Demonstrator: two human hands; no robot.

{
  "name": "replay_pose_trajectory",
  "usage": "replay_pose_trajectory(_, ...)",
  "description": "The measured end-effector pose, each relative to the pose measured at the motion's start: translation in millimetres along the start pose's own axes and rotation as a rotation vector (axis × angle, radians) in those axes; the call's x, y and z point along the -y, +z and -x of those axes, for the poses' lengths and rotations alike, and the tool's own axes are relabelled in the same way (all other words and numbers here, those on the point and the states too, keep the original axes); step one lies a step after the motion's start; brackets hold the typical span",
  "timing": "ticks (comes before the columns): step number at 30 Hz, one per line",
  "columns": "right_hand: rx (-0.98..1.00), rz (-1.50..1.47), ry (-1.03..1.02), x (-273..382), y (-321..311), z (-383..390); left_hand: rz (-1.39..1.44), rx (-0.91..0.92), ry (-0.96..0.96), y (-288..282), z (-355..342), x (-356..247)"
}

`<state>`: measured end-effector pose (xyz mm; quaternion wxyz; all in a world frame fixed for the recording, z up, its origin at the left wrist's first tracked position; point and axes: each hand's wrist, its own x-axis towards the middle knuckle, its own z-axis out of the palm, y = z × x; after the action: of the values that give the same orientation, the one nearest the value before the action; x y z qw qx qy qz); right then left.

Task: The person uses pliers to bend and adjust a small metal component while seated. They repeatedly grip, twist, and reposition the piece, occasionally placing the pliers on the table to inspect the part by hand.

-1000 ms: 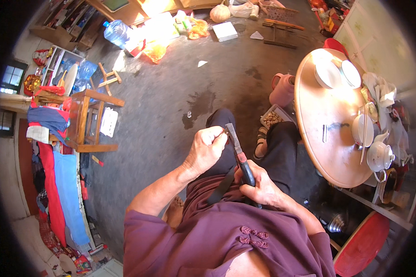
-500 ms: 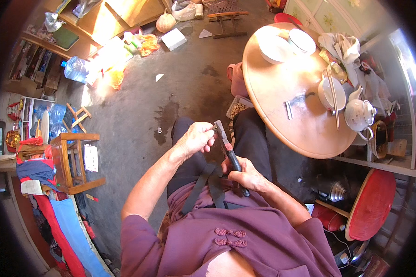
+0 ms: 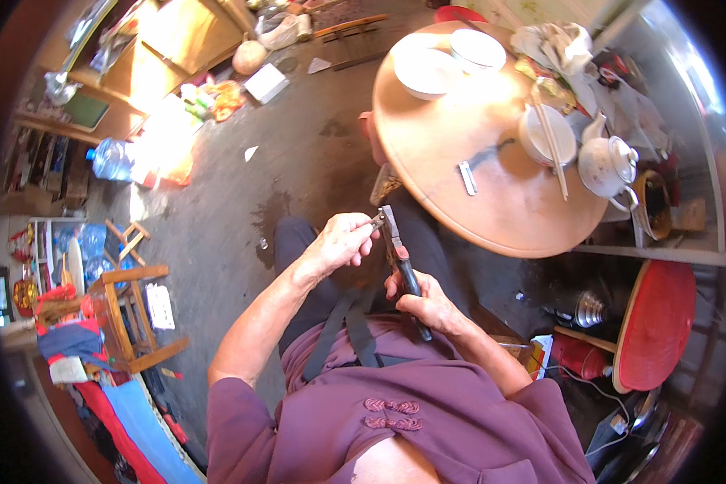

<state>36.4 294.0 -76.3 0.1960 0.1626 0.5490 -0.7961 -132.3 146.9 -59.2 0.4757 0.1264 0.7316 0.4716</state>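
Note:
I sit with both hands over my lap. My right hand grips the dark handles of a pair of pliers, whose metal jaws point up and away from me. My left hand pinches a small metal piece at the pliers' jaws, fingers closed on it. Dark straps lie across my purple-clothed lap below the hands.
A round wooden table stands to the right front with bowls, a cup with chopsticks, a white teapot and a small metal tool. A red stool is at right, a wooden chair at left, clutter along the far floor.
The view has swung, so the table now sits closer to the centre. My hands keep the same grip on the pliers and the small piece.

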Motion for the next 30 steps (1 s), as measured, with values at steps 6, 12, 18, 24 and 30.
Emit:
replay_pose_trajectory(6,-0.094,-0.144,0.001,-20.0,-16.7,8.2,-0.301,0.019,-0.062,27.5,-31.8,-13.1)
replay_pose_trajectory(12,-0.203,-0.224,-0.060,-34.7,-22.7,11.0,-0.789,-0.302,0.444,44.3,-80.2,-59.3)
replay_pose_trajectory(18,-0.219,-0.277,-0.085,-39.8,-18.6,15.2,-0.718,-0.197,0.167,85.2,-168.5,-66.0)
replay_pose_trajectory(24,-0.223,-0.305,0.001,-38.1,-25.5,21.8,-0.835,-0.218,0.162,124.7,-183.9,-64.2)
replay_pose_trajectory(30,-0.224,-0.341,-0.003,-38.5,-27.0,22.3,-0.861,-0.277,0.262,111.1,-194.5,-53.2)
